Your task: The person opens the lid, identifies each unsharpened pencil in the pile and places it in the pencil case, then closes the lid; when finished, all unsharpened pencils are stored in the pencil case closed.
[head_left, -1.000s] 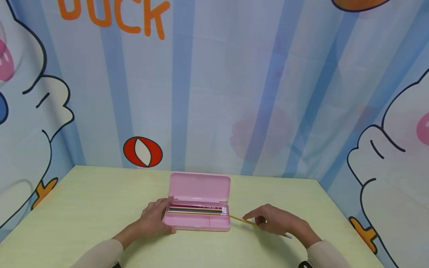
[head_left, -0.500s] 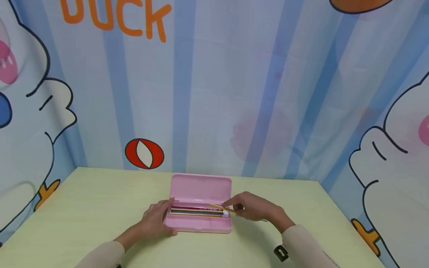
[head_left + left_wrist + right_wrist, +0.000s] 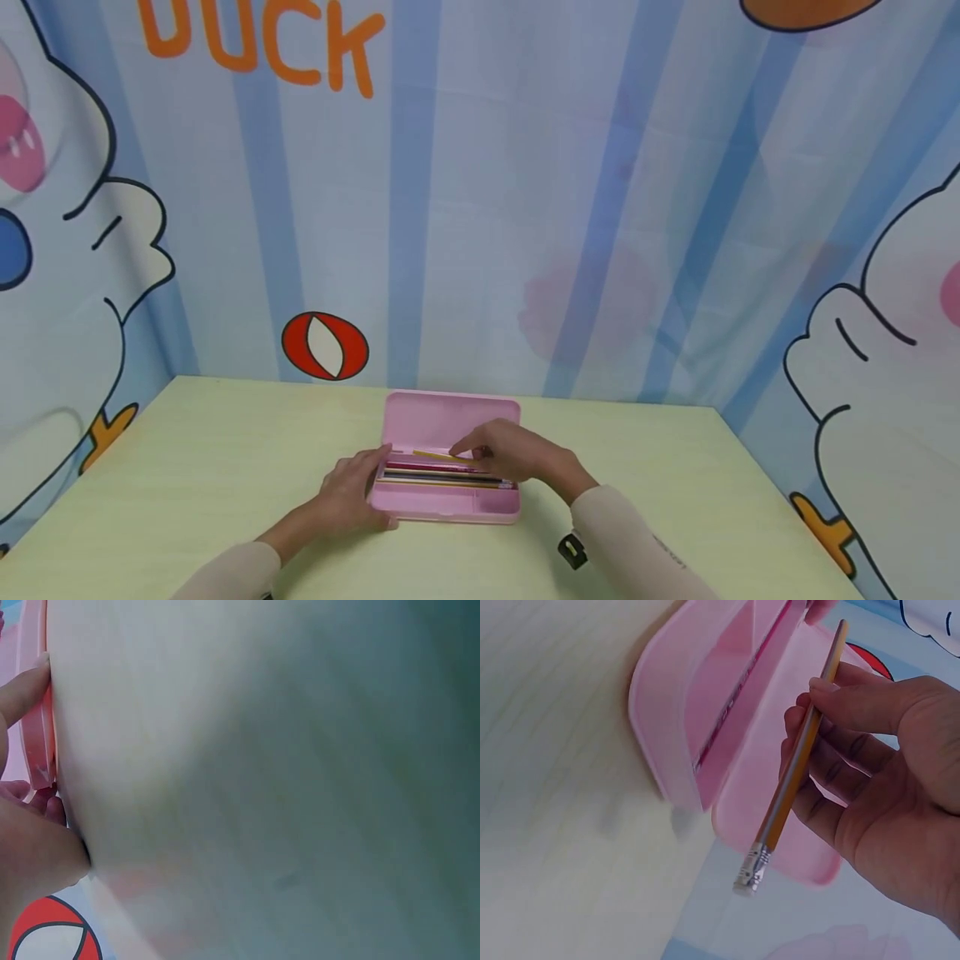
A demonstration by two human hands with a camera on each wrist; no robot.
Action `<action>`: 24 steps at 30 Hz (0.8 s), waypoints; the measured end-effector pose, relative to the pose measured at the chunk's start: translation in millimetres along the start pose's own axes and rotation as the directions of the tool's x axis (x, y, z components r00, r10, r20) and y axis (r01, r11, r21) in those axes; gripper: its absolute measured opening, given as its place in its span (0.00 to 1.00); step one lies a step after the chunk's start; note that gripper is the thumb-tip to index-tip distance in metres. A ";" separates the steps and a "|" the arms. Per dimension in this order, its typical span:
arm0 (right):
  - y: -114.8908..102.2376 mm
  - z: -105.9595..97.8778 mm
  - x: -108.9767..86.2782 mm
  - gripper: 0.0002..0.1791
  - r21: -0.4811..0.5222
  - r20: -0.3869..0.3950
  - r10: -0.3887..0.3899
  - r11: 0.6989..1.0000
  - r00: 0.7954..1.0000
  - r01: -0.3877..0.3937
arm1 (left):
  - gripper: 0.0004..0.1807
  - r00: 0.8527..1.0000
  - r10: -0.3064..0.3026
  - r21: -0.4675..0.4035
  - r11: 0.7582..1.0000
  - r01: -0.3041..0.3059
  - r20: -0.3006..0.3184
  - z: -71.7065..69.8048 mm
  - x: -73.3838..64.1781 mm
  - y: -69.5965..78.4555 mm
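A pink pencil case [image 3: 423,503] lies on the table with its lid [image 3: 423,417] up at the back. Several pencils [image 3: 431,481] lie side by side inside it. My left hand [image 3: 352,493] holds the case's left end, thumb at the front and fingers toward the back; in the left wrist view the thumb [image 3: 28,688] presses the case's side. Over the case, my right hand [image 3: 517,452] pinches a yellow pencil [image 3: 787,776] between thumb and fingers. Its eraser end [image 3: 751,870] points back past the hand, while its other end reaches left near the lid's hinge.
The pale yellow table [image 3: 262,442] runs back to a blue striped curtain [image 3: 480,208] with cartoon ducks printed on it. A small dark strap clip [image 3: 573,551] hangs by the right sleeve [image 3: 630,533].
My right hand has moved left from beside the case to above it, carrying the yellow pencil. The left hand has stayed on the case's left end.
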State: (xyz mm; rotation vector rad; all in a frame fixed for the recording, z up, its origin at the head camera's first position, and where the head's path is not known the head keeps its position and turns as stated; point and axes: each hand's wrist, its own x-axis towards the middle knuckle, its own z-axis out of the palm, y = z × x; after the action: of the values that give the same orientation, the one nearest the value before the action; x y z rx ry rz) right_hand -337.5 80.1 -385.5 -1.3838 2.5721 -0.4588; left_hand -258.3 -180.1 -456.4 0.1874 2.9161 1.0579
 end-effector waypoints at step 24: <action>-4.8 31.4 41.7 0.18 0.092 0.010 0.048 0.995 0.999 -0.048 | 0.57 1.000 0.001 -0.011 1.000 -0.001 -0.004 -0.6 -0.6 0.3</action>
State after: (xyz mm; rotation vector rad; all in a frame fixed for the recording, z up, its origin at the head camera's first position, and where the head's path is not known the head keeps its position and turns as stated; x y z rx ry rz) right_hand -347.1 37.1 -413.9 -1.2880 2.5377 -0.5558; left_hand -257.7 -180.3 -455.8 0.1868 2.9138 1.0751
